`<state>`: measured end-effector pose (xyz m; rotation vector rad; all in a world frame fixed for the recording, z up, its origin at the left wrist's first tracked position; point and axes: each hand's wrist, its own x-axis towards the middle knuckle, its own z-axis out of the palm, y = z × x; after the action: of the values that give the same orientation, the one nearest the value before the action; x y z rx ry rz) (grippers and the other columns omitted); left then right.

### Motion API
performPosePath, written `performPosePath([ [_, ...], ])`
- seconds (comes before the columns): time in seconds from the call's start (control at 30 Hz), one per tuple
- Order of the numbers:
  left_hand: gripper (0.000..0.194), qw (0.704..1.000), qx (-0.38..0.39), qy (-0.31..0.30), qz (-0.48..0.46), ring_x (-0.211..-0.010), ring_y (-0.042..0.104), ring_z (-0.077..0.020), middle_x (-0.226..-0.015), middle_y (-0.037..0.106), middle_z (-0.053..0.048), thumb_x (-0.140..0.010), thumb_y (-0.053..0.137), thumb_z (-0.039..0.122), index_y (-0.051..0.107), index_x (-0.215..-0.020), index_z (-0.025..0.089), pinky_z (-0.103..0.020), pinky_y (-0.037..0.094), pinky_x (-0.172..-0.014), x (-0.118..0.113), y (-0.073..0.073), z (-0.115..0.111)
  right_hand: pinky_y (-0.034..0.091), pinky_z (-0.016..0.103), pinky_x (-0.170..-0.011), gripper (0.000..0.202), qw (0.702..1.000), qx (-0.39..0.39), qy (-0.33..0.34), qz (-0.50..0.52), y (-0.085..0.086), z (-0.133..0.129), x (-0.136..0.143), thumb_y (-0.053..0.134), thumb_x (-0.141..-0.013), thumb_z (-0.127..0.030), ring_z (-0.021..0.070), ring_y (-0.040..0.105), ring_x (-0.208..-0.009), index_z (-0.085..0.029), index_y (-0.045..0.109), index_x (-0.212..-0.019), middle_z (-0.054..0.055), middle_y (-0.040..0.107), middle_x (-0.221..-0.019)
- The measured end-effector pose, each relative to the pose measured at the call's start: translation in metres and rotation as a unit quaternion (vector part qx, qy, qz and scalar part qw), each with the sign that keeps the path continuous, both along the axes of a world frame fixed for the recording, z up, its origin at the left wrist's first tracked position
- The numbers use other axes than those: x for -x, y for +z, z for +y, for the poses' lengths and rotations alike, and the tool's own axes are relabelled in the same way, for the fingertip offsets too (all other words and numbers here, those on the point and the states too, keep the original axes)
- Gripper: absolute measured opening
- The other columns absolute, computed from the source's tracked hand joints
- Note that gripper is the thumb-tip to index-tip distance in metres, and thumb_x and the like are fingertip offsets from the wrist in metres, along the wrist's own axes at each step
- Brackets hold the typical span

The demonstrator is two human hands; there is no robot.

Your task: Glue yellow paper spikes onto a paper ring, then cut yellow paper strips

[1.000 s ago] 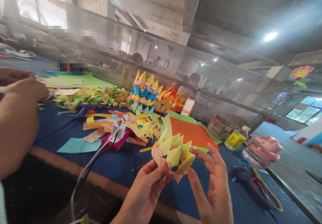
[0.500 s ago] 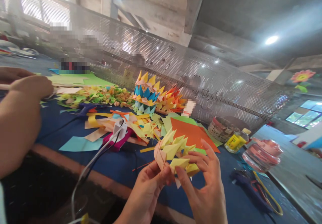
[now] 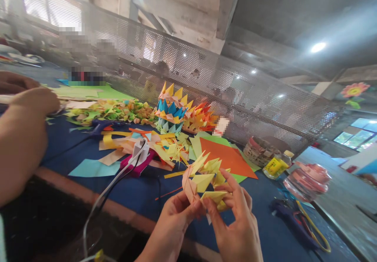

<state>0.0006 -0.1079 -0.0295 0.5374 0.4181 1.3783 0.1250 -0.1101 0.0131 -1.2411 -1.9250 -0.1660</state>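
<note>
A ring of folded paper points (image 3: 202, 182), pale yellow with a peach outer band, is held above the table's near edge. My left hand (image 3: 179, 215) pinches its lower left side between thumb and fingers. On the right side, my right hand (image 3: 232, 211) grips the ring, its thumb on a lower yellow point and its fingers round the back. Beyond the hands stands a stack of finished paper rings (image 3: 171, 111) in yellow, blue and teal, with orange and red ones beside it. An orange paper sheet (image 3: 226, 156) lies just behind the held ring.
Paper strips (image 3: 123, 142) and a white plug on a magenta block (image 3: 138, 162) lie left, with cables running off the edge. A glue gun (image 3: 297, 222), pink jar (image 3: 308, 179) and yellow-labelled bottle (image 3: 277, 164) stand right. Another person's arm (image 3: 23, 136) reaches in at left.
The paper ring has tilted and shifted slightly in my hands. My right hand's fingers have curled in closer round its far side. The left hand keeps its pinch.
</note>
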Motion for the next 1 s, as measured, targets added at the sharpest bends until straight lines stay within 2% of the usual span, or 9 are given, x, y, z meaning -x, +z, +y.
performPosePath([
  [0.13, 0.02, 1.0, 0.009, 0.002, -0.003, -0.059, 0.048, -0.0088, -0.061, 0.06, -0.001, -0.063, 0.083, 0.028, 0.071, -0.065, 0.013, -0.018, 0.041, -0.062, 0.002, -0.001, 0.0, 0.05, 0.044, -0.083, 0.056, 0.997, -0.04, 0.031, -0.058, 0.006, -0.001, -0.004, 0.058, -0.086, -0.03, 0.0249, 0.063, -0.099, -0.028, 0.037, -0.138, 0.008, 0.067, -0.106],
  [0.23, 0.018, 1.0, 0.011, -0.003, -0.017, -0.058, 0.048, -0.008, -0.059, 0.058, 0.0, -0.068, 0.081, 0.027, 0.07, -0.065, 0.012, -0.017, 0.042, -0.062, 0.005, -0.001, 0.001, 0.045, 0.045, -0.091, 0.044, 0.997, -0.072, 0.026, -0.01, 0.012, -0.006, -0.015, 0.054, -0.088, -0.029, 0.0267, 0.054, -0.113, -0.025, 0.046, -0.132, 0.009, 0.061, -0.12],
  [0.4, 0.017, 0.996, 0.069, -0.004, -0.064, -0.062, 0.055, -0.0082, -0.069, 0.063, -0.002, -0.066, 0.083, 0.022, 0.071, -0.072, 0.011, -0.016, 0.047, -0.061, 0.013, -0.001, 0.004, 0.045, 0.034, -0.083, 0.014, 0.987, -0.089, -0.051, 0.124, 0.011, -0.003, -0.054, 0.057, -0.086, -0.03, 0.02, 0.06, -0.087, -0.023, 0.067, -0.093, 0.004, 0.067, -0.094],
  [0.47, 0.014, 0.993, 0.08, -0.011, -0.083, -0.063, 0.057, -0.0085, -0.07, 0.063, -0.002, -0.068, 0.081, 0.018, 0.071, -0.073, 0.01, -0.017, 0.049, -0.062, 0.015, -0.001, 0.006, 0.044, 0.032, -0.078, 0.018, 0.982, -0.041, -0.087, 0.161, 0.009, 0.008, -0.072, 0.065, -0.078, -0.039, 0.0197, 0.059, -0.078, -0.022, 0.068, -0.079, 0.003, 0.066, -0.082],
  [0.5, 0.011, 0.992, 0.081, -0.017, -0.091, -0.063, 0.058, -0.0085, -0.069, 0.063, -0.002, -0.07, 0.079, 0.015, 0.07, -0.073, 0.009, -0.017, 0.05, -0.062, 0.017, 0.001, 0.007, 0.043, 0.03, -0.073, 0.022, 0.975, 0.021, -0.096, 0.199, 0.008, 0.014, -0.08, 0.069, -0.073, -0.043, 0.0182, 0.057, -0.072, -0.021, 0.067, -0.071, 0.001, 0.063, -0.073],
  [0.63, 0.011, 0.99, 0.084, -0.028, -0.109, -0.059, 0.059, -0.0083, -0.065, 0.062, -0.003, -0.08, 0.065, 0.004, 0.068, -0.07, 0.008, -0.017, 0.052, -0.06, 0.017, 0.013, 0.014, 0.036, 0.024, -0.054, 0.042, 0.896, 0.31, -0.02, 0.317, 0.004, 0.042, -0.093, 0.073, -0.066, -0.051, 0.0112, 0.044, -0.05, -0.018, 0.053, -0.049, -0.005, 0.048, -0.047],
  [0.77, 0.025, 0.991, 0.059, -0.032, -0.113, -0.057, 0.06, -0.0083, -0.063, 0.061, -0.003, -0.088, 0.05, 0.0, 0.065, -0.069, 0.008, -0.017, 0.053, -0.057, 0.009, 0.036, 0.023, 0.043, 0.026, -0.053, 0.051, 0.797, 0.469, 0.085, 0.371, 0.001, 0.059, -0.083, 0.054, -0.079, -0.062, 0.0171, 0.062, -0.058, -0.012, 0.067, -0.077, 0.006, 0.068, -0.063],
  [0.87, 0.027, 0.992, 0.053, -0.029, -0.107, -0.055, 0.06, -0.0081, -0.063, 0.061, -0.002, -0.089, 0.046, 0.0, 0.063, -0.07, 0.008, -0.018, 0.053, -0.055, 0.0, 0.054, 0.034, 0.049, 0.029, -0.059, 0.056, 0.714, 0.524, 0.158, 0.436, 0.006, 0.073, -0.076, 0.047, -0.084, -0.062, 0.0179, 0.066, -0.063, -0.009, 0.067, -0.083, 0.011, 0.07, -0.071],
  [1.0, 0.023, 0.995, 0.055, -0.025, -0.081, -0.051, 0.058, -0.0075, -0.062, 0.06, -0.002, -0.09, 0.047, 0.001, 0.063, -0.074, 0.007, -0.017, 0.052, -0.052, -0.011, 0.07, 0.066, 0.051, 0.026, -0.063, 0.033, 0.647, 0.472, 0.217, 0.557, 0.02, 0.107, -0.083, 0.052, -0.09, -0.044, 0.0115, 0.063, -0.064, -0.013, 0.063, -0.087, 0.002, 0.066, -0.074],
])
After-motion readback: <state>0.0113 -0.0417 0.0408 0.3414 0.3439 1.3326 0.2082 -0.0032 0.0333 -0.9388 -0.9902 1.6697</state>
